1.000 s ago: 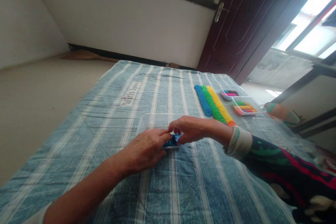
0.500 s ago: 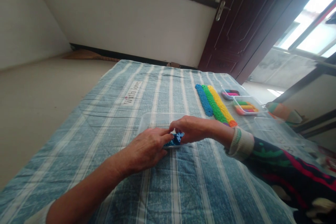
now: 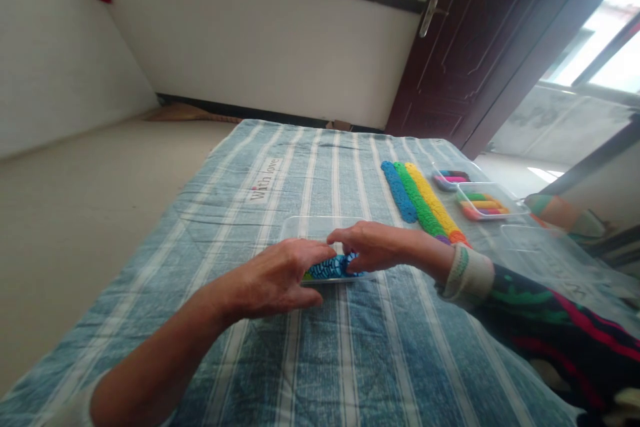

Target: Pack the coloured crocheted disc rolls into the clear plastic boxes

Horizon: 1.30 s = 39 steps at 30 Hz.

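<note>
My left hand and my right hand meet over a clear plastic tray on a blue striped cloth. Between the fingertips of both hands lies a bumpy blue strip with a bit of green at its left end. Both hands pinch it from opposite ends, fingers curled. My right arm wears a dark sleeve with green and pink patterns and a pale cuff.
Farther right on the cloth lie three long bumpy strips side by side: blue, green and yellow. Beyond them stand two small clear trays of coloured pieces. A large clear lid lies at right. A dark door stands behind.
The view has shifted a little, so everything sits further right in the frame. My hands have pressed lower onto the blue strip, which now lies stretched flatter between them.
</note>
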Tool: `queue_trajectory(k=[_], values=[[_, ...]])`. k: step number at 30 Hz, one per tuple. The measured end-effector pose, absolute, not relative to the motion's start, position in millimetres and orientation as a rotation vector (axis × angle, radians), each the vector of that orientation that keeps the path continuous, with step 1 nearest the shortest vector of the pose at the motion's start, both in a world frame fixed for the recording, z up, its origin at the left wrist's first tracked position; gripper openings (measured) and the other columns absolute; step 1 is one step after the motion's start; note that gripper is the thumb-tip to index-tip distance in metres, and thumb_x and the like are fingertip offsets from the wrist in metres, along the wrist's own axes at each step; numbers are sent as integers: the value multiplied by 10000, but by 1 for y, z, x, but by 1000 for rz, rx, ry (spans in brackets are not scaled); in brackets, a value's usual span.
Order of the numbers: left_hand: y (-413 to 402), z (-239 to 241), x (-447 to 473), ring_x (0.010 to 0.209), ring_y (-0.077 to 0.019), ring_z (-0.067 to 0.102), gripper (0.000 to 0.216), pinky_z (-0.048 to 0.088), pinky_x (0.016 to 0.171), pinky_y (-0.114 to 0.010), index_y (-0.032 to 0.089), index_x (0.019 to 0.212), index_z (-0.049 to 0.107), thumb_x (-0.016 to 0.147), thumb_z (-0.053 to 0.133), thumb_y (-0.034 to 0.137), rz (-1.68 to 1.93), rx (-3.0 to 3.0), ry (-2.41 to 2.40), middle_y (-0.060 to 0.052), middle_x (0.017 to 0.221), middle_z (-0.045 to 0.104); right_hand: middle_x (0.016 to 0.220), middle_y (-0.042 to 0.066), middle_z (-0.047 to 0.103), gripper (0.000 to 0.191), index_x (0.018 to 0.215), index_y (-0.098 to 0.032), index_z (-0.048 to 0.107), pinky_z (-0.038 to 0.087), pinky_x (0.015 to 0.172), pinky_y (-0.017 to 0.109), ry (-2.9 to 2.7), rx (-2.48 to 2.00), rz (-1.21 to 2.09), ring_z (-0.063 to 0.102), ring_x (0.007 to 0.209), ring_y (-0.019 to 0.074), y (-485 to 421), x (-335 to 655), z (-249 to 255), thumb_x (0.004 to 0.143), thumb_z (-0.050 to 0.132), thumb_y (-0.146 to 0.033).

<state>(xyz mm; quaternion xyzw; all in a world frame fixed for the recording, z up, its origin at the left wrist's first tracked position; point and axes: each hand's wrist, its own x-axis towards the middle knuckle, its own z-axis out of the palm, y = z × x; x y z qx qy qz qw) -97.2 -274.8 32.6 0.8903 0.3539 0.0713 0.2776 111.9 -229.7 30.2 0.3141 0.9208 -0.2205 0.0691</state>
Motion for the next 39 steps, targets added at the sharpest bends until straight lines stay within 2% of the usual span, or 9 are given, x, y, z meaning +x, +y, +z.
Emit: queue_trajectory(k=[2, 5, 9, 17, 24, 27, 31, 34, 39], values=[[-274, 38, -103, 958, -229, 645, 251, 497, 824, -337, 200, 1018, 662, 770, 636, 236, 230, 2377, 940, -44, 1032, 688, 884, 52, 699, 467, 1236, -140, 579, 368, 605, 233, 2751, 963, -674, 543, 686, 123, -231, 111, 32, 772, 636, -138], [-272, 41, -114, 1077, -248, 642, 367, 502, 917, -374, 203, 1166, 646, 813, 611, 295, 319, 2393, 1026, -65, 1178, 692, 938, 74, 709, 601, 1360, -121, 506, 392, 634, 244, 2724, 1001, -680, 580, 731, 140, -232, 111, 33, 776, 644, -152], [-269, 39, -124, 1189, -265, 609, 475, 482, 1011, -424, 145, 1270, 616, 856, 546, 367, 436, 2395, 1240, -114, 1292, 662, 979, 91, 713, 604, 1389, -123, 487, 409, 644, 248, 2710, 1003, -681, 603, 755, 146, -231, 111, 34, 813, 651, -195], [-259, 30, -121, 1060, -242, 679, 411, 540, 948, -408, 150, 1117, 709, 854, 496, 383, 648, 2379, 1328, -102, 1126, 742, 941, 86, 719, 466, 1281, -95, 588, 452, 700, 248, 2873, 1058, -711, 616, 752, 130, -225, 119, 41, 828, 672, -163], [-238, 13, -134, 1018, -257, 691, 326, 502, 1008, -429, 200, 909, 760, 755, 612, 446, 1040, 1956, 1612, -57, 1006, 773, 912, 35, 707, 308, 1145, -153, 680, 470, 747, 266, 2978, 1567, -444, 638, 795, 132, -189, 175, 63, 840, 643, -178], [-229, 1, -139, 1033, -260, 684, 312, 489, 1022, -410, 213, 905, 763, 717, 654, 438, 1122, 1737, 1662, -31, 989, 777, 951, 51, 704, 342, 1126, -159, 697, 467, 798, 294, 2854, 1715, -221, 645, 859, 172, -172, 208, 59, 785, 680, -130], [-222, -17, -142, 960, -265, 694, 319, 485, 1007, -403, 216, 905, 757, 667, 708, 423, 1170, 1495, 1658, -21, 951, 782, 1124, 103, 670, 432, 1145, -171, 696, 448, 886, 330, 2667, 1674, -91, 616, 1042, 257, -161, 239, 35, 718, 747, -135], [-220, -27, -142, 882, -247, 692, 346, 516, 930, -370, 204, 927, 752, 661, 729, 425, 1196, 1376, 1621, -28, 940, 783, 1172, 112, 639, 459, 1160, -176, 687, 453, 869, 324, 2575, 1726, -70, 600, 1064, 266, -158, 249, 14, 708, 768, -174], [-219, -31, -140, 879, -266, 685, 352, 514, 919, -367, 212, 840, 765, 598, 754, 467, 1200, 1289, 1630, -18, 878, 786, 1156, 116, 629, 481, 1153, -158, 684, 450, 850, 323, 2556, 1746, -55, 591, 1050, 266, -153, 252, -3, 699, 804, -260]])
